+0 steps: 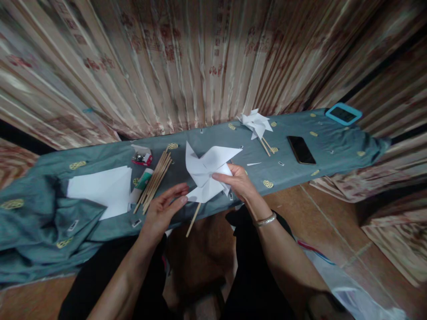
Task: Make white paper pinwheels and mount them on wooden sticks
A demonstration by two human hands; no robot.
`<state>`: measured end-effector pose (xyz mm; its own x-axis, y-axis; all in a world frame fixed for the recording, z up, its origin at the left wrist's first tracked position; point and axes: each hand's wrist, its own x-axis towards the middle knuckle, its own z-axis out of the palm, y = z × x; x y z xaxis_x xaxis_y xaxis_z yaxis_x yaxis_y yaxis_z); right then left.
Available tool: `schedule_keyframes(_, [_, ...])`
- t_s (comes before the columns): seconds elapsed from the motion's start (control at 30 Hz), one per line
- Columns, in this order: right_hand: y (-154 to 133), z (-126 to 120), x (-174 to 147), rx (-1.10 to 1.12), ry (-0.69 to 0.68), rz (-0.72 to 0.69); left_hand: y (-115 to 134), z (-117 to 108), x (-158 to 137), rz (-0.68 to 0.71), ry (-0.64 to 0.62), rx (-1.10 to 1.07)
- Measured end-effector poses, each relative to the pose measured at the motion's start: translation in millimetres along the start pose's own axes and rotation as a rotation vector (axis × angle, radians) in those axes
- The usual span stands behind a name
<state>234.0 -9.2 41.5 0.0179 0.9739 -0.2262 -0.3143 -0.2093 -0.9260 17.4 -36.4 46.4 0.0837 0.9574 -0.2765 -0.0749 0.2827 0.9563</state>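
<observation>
A white paper pinwheel [208,169] on a thin wooden stick [193,220] is held up over the near edge of the cloth-covered table. My right hand [238,180] grips it, thumb pressed at the pinwheel's centre and the fingers behind, partly hidden by paper. On the other side, my left hand [167,202] has its thumb at the tip of the lower left blade; its curved fingers are a little apart from the thumb. Left of the pinwheel lies a bundle of wooden sticks [155,178], nearest to my left hand.
White paper sheets [100,189] lie at left on the blue-grey cloth [220,138]. Near the sticks are a green-and-white tube [143,181] and a small red-and-white box [142,156] holding metal bits. Finished pinwheels [256,124], a phone [301,150] and a blue-framed device [343,114] are at right.
</observation>
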Motion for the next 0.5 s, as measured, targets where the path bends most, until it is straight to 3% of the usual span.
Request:
schedule_keyframes(0.07, [2.9,4.9,3.9,-0.001,-0.014,0.006,9.7,3.9,12.0,0.051,0.009,-0.032])
schedule_keyframes(0.23, [4.7,21.3,21.0,0.017,-0.018,0.032,21.3,19.7,43.1,0.055,-0.107,-0.124])
schedule_keyframes(0.5, [5.5,33.8,55.5,-0.052,-0.060,0.098,11.5,17.4,79.6,0.041,0.040,-0.120])
